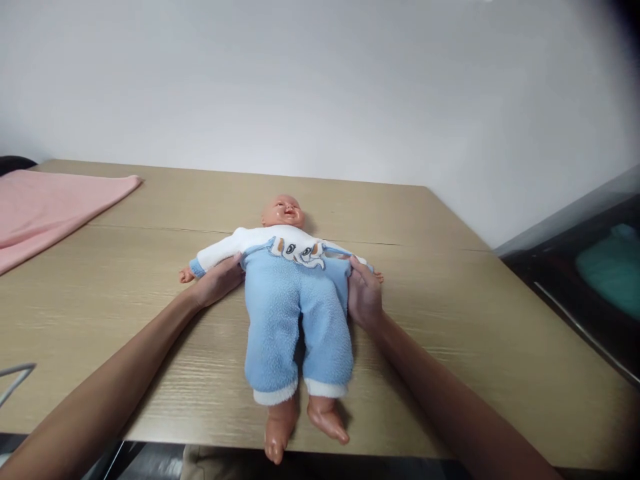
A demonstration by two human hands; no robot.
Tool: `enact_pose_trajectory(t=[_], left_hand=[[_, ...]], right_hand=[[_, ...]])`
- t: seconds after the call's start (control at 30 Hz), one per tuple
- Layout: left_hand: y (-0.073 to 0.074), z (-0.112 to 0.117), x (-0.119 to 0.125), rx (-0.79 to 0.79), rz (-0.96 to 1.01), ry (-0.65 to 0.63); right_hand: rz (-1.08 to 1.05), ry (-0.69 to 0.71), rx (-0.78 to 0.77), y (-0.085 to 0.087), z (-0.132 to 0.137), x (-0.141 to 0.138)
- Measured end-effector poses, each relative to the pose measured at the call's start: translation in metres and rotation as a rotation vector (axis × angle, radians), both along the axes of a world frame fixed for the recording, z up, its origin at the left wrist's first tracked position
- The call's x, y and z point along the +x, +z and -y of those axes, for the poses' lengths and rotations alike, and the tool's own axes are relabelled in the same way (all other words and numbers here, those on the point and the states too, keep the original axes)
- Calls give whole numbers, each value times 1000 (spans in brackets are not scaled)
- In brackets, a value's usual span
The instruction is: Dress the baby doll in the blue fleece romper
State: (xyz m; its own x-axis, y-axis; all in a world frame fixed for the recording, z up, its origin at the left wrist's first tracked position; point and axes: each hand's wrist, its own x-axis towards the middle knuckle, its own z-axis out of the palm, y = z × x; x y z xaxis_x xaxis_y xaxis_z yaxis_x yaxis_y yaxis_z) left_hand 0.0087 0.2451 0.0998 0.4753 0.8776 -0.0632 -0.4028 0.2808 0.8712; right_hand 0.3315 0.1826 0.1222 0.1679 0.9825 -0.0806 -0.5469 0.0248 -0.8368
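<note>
A baby doll (283, 212) lies face up on the table, its head toward the wall and its bare feet at the front edge. It wears a white long-sleeved top (220, 249) with blue cuffs. Over that are fluffy blue overalls (274, 313) with white hems and an elephant face (300, 252) on the bib. My left hand (220, 280) grips the side of the overalls at the waist. On the opposite side, my right hand (365, 293) pinches the waist edge between thumb and fingers, the fabric pulled slightly outward. Some fingertips of both hands are hidden by cloth.
A pink cloth (60, 207) is spread over the table's (190, 373) far left. A pale wire-like loop (20, 370) shows at the left edge. Beyond the right edge stands a dark object with a green cloth (613, 267). A white wall rises behind.
</note>
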Motion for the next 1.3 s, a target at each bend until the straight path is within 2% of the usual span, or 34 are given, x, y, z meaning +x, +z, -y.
enact_pose_trajectory(t=[0.17, 0.27, 0.4, 0.6, 0.7, 0.8, 0.97, 1.13, 1.23, 1.3], left_hand=[[7, 7, 3, 86, -102, 20], [18, 13, 6, 129, -54, 85], [27, 18, 11, 146, -13, 138], [23, 14, 8, 160, -87, 251], [22, 11, 4, 248, -218, 305], [23, 8, 2, 369, -369, 299], [25, 5, 1, 490, -488, 328], [21, 5, 1, 385, -355, 373], [15, 4, 5, 282, -229, 413], [13, 3, 7, 243, -172, 433]], right_hand=[[96, -46, 59, -9, -8, -2], [213, -17, 93, -13, -7, -3], [421, 43, 141, -9, -1, -3], [506, 44, 191, -6, 2, -3], [522, 47, 192, -6, -2, -2], [509, 78, 185, -7, -4, -1], [566, 72, 211, -7, -4, -1], [565, 14, 210, -10, -4, 0], [645, -127, 245, -11, -2, -1], [782, -257, 296, -5, 1, -4]])
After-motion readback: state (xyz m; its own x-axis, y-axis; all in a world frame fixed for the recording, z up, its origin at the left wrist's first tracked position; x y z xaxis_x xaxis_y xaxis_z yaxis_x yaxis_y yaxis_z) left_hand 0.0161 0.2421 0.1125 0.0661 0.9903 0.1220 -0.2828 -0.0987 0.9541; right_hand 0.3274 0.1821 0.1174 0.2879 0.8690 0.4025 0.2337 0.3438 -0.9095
